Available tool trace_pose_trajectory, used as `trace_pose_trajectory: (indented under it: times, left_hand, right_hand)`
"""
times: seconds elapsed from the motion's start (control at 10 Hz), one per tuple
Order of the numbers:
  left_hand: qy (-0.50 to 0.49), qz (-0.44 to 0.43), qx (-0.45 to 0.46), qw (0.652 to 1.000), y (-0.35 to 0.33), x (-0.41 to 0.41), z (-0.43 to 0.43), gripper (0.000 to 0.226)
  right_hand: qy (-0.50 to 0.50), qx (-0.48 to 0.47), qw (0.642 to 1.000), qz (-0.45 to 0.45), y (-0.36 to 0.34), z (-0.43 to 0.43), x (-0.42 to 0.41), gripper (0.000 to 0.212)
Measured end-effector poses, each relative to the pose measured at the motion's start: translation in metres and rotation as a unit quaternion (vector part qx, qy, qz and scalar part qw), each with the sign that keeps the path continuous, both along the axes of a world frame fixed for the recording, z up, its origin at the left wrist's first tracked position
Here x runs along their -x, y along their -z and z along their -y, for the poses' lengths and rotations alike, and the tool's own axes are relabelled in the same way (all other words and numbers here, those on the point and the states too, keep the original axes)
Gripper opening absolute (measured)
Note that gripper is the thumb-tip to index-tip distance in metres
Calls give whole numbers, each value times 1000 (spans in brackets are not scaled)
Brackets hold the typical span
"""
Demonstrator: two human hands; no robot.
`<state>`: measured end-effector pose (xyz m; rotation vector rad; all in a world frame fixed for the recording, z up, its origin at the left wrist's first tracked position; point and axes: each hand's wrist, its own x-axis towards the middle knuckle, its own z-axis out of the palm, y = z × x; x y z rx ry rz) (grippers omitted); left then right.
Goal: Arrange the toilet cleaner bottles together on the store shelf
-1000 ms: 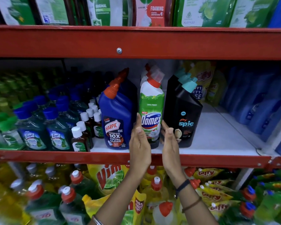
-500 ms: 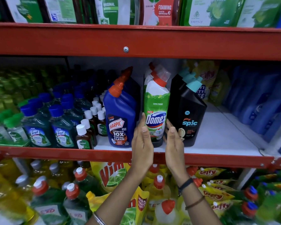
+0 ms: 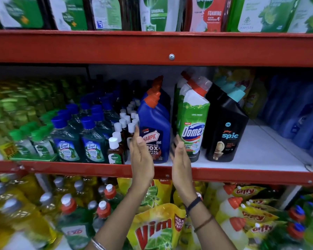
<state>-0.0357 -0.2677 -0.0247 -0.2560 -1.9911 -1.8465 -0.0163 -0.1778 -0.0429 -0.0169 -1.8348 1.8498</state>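
On the middle shelf (image 3: 251,159) stand three rows of toilet cleaner bottles side by side: blue Harpic (image 3: 156,121) with an orange cap, white-green Domex (image 3: 192,121) with a red cap, black Spic (image 3: 226,130) with a teal cap. My left hand (image 3: 140,156) is flat and upright in front of the Harpic bottle's left edge. Held the same way, my right hand (image 3: 181,159) sits between the Harpic and Domex bottles at their bases. Both palms face each other with fingers straight, holding nothing. Whether either touches a bottle is unclear.
Small brown Dettol bottles (image 3: 115,152) and green Lizol bottles (image 3: 92,141) crowd the shelf left of the Harpic. Blue pouches (image 3: 296,112) fill the right end. A red shelf beam (image 3: 152,49) runs above. Vim pouches (image 3: 155,230) and dish-soap bottles sit below.
Both hands have shifted left, from flanking the Domex bottle to flanking the Harpic bottle. The camera view has also swung a little to the left.
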Motion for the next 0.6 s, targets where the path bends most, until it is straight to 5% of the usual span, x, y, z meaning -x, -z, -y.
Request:
trace_pose_trajectory:
  times: [0.2, 0.4, 0.6]
  left_hand:
    - [48, 22, 10, 999, -11, -11, 8, 52]
    - [49, 14, 18, 999, -6, -5, 13, 74]
    - [48, -43, 75, 995, -11, -17, 7, 60]
  right_hand:
    - [25, 24, 999, 17, 4, 3, 13, 80]
    - [33, 27, 999, 15, 2, 5, 12, 80]
    - [71, 27, 997, -19, 3, 2, -2, 40]
